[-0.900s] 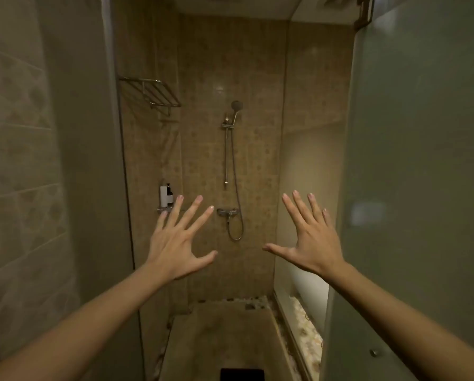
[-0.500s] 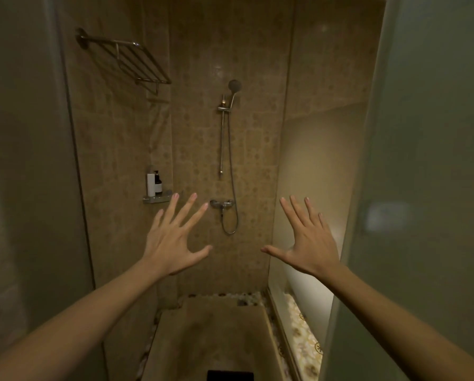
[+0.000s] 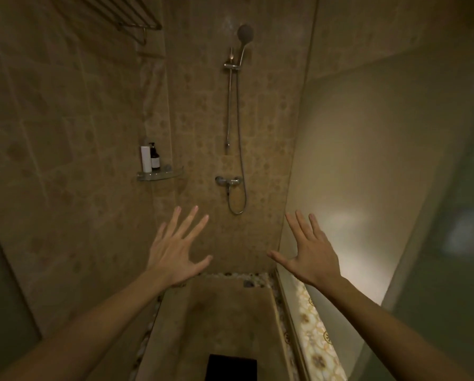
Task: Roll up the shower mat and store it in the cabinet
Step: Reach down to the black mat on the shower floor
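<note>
A: Left hand (image 3: 175, 251) raised, back toward the camera, fingers spread wide, holding nothing. Right hand (image 3: 310, 254) the same: fingers fanned, thumb out to the side, empty. Both forearms reach in from the bottom corners.

B: Contact with anything?

A: None seen. Both hands are in the air in front of the shower stall, well apart from each other.

B: Position of the shower mat?

A: Shower mat (image 3: 216, 323) lies flat and unrolled on the stall floor, below and between the hands. Tan, with darker blotches. A dark rectangle (image 3: 231, 367) sits at its near end at the bottom edge; what it is, cannot tell. A pebble border (image 3: 241, 276) shows at the far end of the mat and along its sides.

B: Right side?

A: Frosted glass panel (image 3: 367, 188), with patterned floor tile (image 3: 312, 328) showing at its foot.

B: Farther back?

A: Mixer valve (image 3: 228, 180) on the back wall, hose looping below it, shower head (image 3: 245, 33) on the riser above. Corner shelf (image 3: 160, 174) at left carries a white bottle (image 3: 146, 158) just beside a dark pump bottle (image 3: 154, 156). Wire rack (image 3: 126, 15) at upper left.

B: Any readable text?

A: Dark bottle has a pale label; print too small to read.
</note>
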The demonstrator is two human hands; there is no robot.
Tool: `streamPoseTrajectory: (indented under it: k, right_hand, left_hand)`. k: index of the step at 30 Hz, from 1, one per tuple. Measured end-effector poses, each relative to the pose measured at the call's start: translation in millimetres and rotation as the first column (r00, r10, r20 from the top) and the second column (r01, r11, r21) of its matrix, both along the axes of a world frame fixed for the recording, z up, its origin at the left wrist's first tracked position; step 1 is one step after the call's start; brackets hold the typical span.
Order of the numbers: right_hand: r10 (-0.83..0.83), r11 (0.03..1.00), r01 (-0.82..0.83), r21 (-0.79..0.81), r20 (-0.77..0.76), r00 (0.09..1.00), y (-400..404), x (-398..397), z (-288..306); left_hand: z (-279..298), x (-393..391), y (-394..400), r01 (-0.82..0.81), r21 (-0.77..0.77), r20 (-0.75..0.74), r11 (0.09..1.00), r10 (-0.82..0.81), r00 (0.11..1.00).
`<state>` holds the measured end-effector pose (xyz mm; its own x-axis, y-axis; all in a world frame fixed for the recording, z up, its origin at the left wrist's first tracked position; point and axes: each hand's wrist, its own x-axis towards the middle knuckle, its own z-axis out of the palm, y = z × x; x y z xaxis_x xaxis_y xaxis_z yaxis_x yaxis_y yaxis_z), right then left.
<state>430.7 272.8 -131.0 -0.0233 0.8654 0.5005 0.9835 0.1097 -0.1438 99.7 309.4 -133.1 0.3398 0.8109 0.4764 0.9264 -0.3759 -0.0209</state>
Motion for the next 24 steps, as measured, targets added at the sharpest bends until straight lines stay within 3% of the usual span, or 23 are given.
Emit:
streamPoseTrajectory:
  k: [5, 10, 14, 24]
  right_hand:
    - [-0.005, 0.997, 0.006, -0.08, 0.018, 1.0, 77.4, -0.8, -31.7]
    - [0.005, 0.973, -0.01, -0.23, -0.021, 1.0, 141.4, -7.5, -74.7]
    - [0.007, 0.937, -0.023, -0.348, -0.047, 0.999, 172.0, -11.3, -117.9]
    - [-0.008, 0.853, -0.011, -0.522, -0.035, 0.999, 262.4, 11.9, -196.6]
  left_hand:
    - [-38.9, 0.5, 76.8, 0.014, -0.029, 0.016, 0.999, -0.014, 1.0]
    - [-89.3, 4.2, 141.4, -0.005, -0.151, 0.078, 0.989, 0.017, 0.997]
    - [-124.6, 11.7, 170.3, 0.124, -0.284, 0.099, 0.951, -0.1, 0.99]
    - [-200.2, 38.0, 257.2, 0.068, -0.471, 0.062, 0.88, -0.044, 0.997]
